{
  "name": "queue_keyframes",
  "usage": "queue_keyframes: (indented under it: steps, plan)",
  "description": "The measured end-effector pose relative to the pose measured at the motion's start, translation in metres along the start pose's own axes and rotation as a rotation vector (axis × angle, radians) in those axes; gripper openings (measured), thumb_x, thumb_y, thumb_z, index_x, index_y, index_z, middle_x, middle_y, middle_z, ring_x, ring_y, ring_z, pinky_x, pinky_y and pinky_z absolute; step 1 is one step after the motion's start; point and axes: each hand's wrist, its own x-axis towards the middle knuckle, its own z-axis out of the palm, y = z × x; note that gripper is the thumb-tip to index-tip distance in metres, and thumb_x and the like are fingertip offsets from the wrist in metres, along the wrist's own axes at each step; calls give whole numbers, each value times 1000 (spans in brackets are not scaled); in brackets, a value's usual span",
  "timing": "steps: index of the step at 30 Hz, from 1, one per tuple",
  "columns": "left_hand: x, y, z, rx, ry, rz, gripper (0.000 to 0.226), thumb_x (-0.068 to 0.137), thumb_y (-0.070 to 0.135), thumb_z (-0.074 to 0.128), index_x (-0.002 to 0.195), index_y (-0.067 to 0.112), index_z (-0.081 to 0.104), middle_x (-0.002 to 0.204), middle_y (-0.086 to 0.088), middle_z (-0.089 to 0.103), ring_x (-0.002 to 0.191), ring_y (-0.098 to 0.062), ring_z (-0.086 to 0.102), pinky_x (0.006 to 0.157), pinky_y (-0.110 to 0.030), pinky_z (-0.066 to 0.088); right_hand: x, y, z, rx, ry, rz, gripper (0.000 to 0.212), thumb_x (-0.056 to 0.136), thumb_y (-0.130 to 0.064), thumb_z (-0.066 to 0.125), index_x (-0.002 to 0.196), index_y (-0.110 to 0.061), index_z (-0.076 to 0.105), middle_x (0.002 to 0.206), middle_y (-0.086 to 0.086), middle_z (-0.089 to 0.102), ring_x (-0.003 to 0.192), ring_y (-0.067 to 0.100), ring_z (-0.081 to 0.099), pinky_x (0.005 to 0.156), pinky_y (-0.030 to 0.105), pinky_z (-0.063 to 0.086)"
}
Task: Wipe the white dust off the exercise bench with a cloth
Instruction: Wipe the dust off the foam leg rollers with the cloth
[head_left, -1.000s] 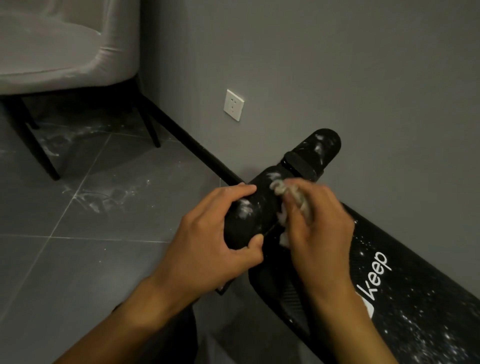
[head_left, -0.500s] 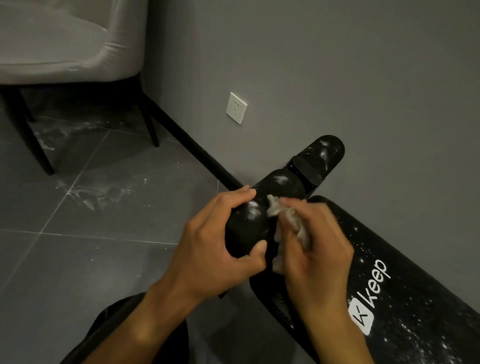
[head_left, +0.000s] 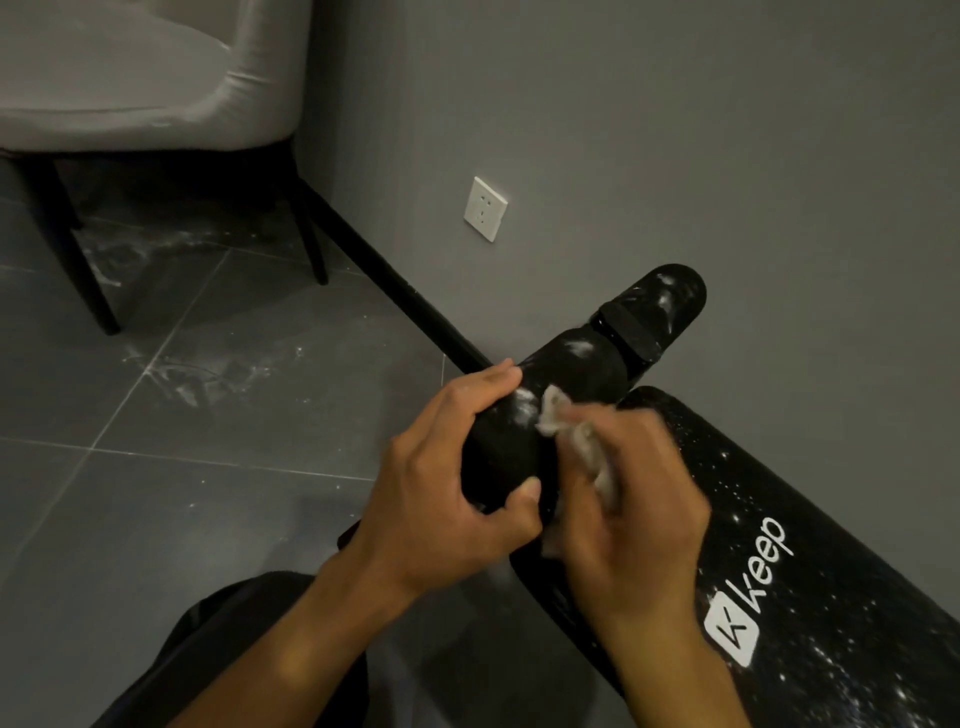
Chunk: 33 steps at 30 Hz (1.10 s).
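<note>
1 exercise bench (head_left: 805, 597): a long black pad with a rounded end is seen beside the grey wall (head_left: 675, 130), speckled with white dust, white "keep" logo printed on it. 2 black cylindrical foam rollers are mounted past its end, both smeared white: near roller (head_left: 524, 431), far roller (head_left: 665, 306). 1 pale crumpled cloth (head_left: 582, 441) is pressed against the near roller. The near roller is gripped by the left hand (head_left: 441, 499), fingers curled over the top, thumb underneath. The cloth is bunched in the curled fingers of the right hand (head_left: 639, 509), which is motion-blurred. Dark grey floor tiles (head_left: 182, 493) are streaked white. Also seen: 1 white socket (head_left: 485, 209), 1 grey upholstered chair (head_left: 130, 78).
</note>
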Motion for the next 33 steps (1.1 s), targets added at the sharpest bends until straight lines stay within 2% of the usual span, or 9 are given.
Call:
queue_keyframes:
  steps: [3, 8, 11, 15, 17, 21, 27, 31, 33]
  plan:
    - [0, -2, 1, -5, 12, 16, 70, 78, 28, 73, 142, 16, 47, 141, -7, 58, 131, -19, 59, 100, -43, 56, -8, -3, -1, 1, -49, -76, 19, 90, -7, 63, 106, -2, 71, 95, 6, 61, 85, -2, 52, 77, 6, 41]
    - [2, 2, 2, -5, 23, 22, 65, 80, 32, 68, 139, 13, 48, 140, -8, 58, 129, -19, 59, 98, -36, 56, 35, 9, -10, -91, -24, 216, 20, 95, -16, 62, 114, -21, 66, 103, -5, 61, 90, -7, 57, 79, 4, 43]
    - [3, 2, 2, 8, 13, 24, 65, 82, 35, 68, 139, 13, 47, 139, -9, 57, 129, -20, 58, 102, -32, 52, 24, -5, -9, -3, -94, 125, 23, 94, -9, 62, 116, -13, 68, 107, -3, 62, 97, -5, 58, 82, 4, 43]
    - [2, 0, 4, -15, 25, 29, 66, 80, 32, 70, 139, 14, 48, 137, -9, 57, 129, -21, 58, 103, -34, 51, 7, -5, -10, 59, -180, -72, 24, 90, 0, 66, 113, -6, 69, 101, 1, 62, 90, -2, 56, 79, 7, 42]
    - [3, -1, 6, -31, 31, 28, 65, 79, 32, 69, 139, 14, 48, 135, -11, 57, 127, -23, 59, 100, -35, 53, 22, 4, -10, -47, -127, -40, 22, 92, -10, 63, 113, -10, 69, 103, -2, 60, 88, -8, 52, 81, 3, 40]
    - [4, 0, 5, -25, 21, 49, 64, 75, 27, 68, 135, 14, 50, 137, -17, 56, 127, -25, 58, 96, -32, 54, 43, 12, -8, -80, -69, 196, 22, 96, -23, 61, 117, -20, 67, 103, -5, 63, 92, -6, 57, 80, 2, 41]
    - [11, -4, 2, 14, -8, 174, 61, 68, 13, 75, 127, 13, 58, 136, -23, 54, 127, -23, 59, 96, -31, 54, 13, 2, -9, 77, -108, -21, 19, 92, -19, 62, 108, -10, 69, 94, -3, 62, 82, -2, 58, 73, 7, 42]
    - [12, -3, 3, 37, 3, 172, 58, 69, 21, 66, 126, 14, 57, 133, -24, 54, 123, -21, 59, 90, -25, 54, 45, 21, -10, -38, -38, 177, 18, 94, -26, 59, 112, -27, 64, 102, -11, 61, 90, -7, 59, 76, 10, 49]
    - [12, -4, 3, 39, -3, 165, 59, 69, 22, 66, 127, 15, 57, 132, -24, 54, 124, -23, 58, 90, -26, 54, 49, 22, -9, -29, -54, 224, 20, 95, -29, 58, 114, -26, 65, 103, -9, 64, 91, -4, 60, 77, 9, 48]
